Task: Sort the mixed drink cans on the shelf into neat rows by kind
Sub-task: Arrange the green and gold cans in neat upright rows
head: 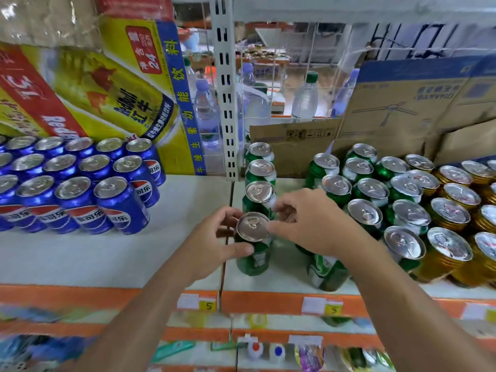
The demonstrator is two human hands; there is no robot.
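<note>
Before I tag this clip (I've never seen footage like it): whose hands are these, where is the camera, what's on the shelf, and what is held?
There is no machine here: a person works with bare hands. The one picture comes from a camera on their head, looking forward and down. The left hand grips a green can round its side, and the right hand seems to pinch its top rim. That can is at the front of a line of green ones on the white shelf. Blue cans stand in rows on the left. A green bunch and gold cans crowd the right. Boxes sit behind.
</note>
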